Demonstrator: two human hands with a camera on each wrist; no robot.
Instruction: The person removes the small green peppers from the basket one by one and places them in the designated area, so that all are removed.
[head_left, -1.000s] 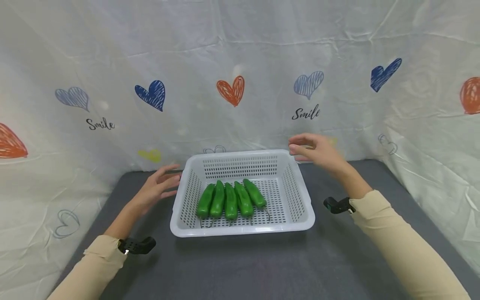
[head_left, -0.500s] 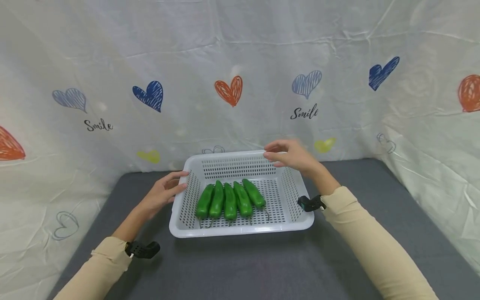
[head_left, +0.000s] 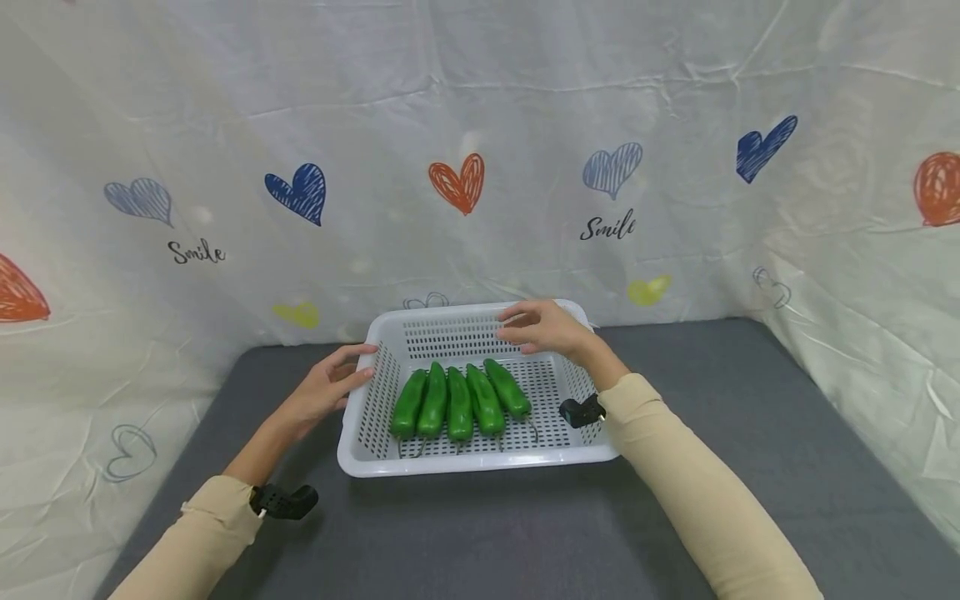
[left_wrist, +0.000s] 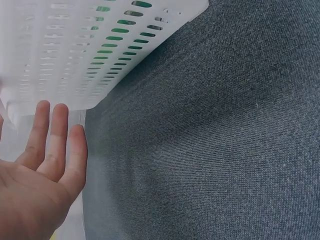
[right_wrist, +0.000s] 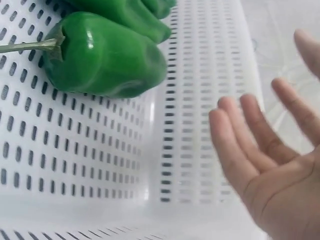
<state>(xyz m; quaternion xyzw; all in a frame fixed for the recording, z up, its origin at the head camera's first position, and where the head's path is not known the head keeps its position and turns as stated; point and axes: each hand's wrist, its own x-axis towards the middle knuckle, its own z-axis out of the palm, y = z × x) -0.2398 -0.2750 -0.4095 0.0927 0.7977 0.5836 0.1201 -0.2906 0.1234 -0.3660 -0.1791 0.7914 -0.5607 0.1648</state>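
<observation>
Several long green peppers (head_left: pixel 460 406) lie side by side in a white perforated plastic basket (head_left: pixel 480 461), mostly left of its middle, stems toward the front. My left hand (head_left: pixel 318 393) is at the basket's left rim, its index finger and thumb touching it. Other fingers of that hand (left_wrist: pixel 42 175) stretch out straight beside the outer wall in the left wrist view. Over the rear right part of the basket hovers my right hand (head_left: pixel 551 327), holding nothing. In the right wrist view its fingers (right_wrist: pixel 229 145) are loosely extended, apart from the nearest pepper (right_wrist: pixel 107 57).
The basket stands on a dark grey cloth-covered table (head_left: pixel 480 542). A pale curtain (head_left: pixel 525 108) printed with hearts and words hangs close behind it and at the sides. Both wrists carry a black strapped device (head_left: pixel 583 412).
My right hand has moved left and slightly down, from outside the right rim to above the basket. My left hand has shifted right to the left rim. The peppers lie unmoved.
</observation>
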